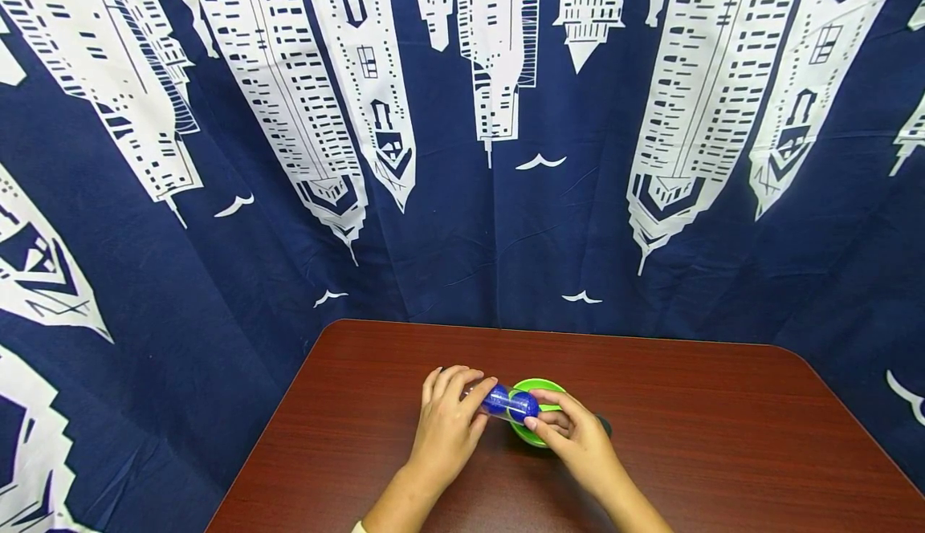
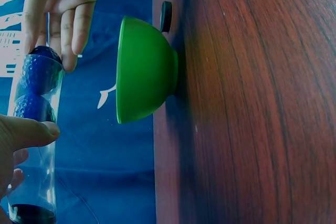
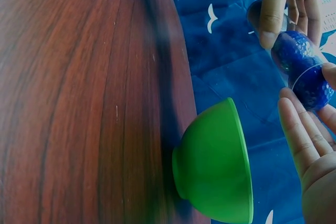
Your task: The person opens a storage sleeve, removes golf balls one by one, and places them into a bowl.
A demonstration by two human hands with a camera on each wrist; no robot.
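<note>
My left hand (image 1: 446, 429) grips a clear plastic tube (image 2: 39, 169) held tilted above the table. Inside are two dimpled blue balls that look like golf balls. The end ball (image 3: 314, 85) pokes out past the tube's rim, and the inner ball (image 3: 290, 51) lies right behind it. At the tube's other end, a dark base (image 2: 32, 213) shows in the left wrist view. With thumb and fingers, my right hand (image 1: 578, 441) pinches the end ball. Below the tube's mouth, a green bowl (image 2: 144, 72) stands upright on the table.
A black round cap (image 2: 166, 17) stands beside the bowl, mostly behind my right hand in the head view. The reddish-brown wooden table (image 1: 715, 429) has rounded far corners. Behind it hangs a navy curtain (image 1: 462, 268) printed with white buildings and birds.
</note>
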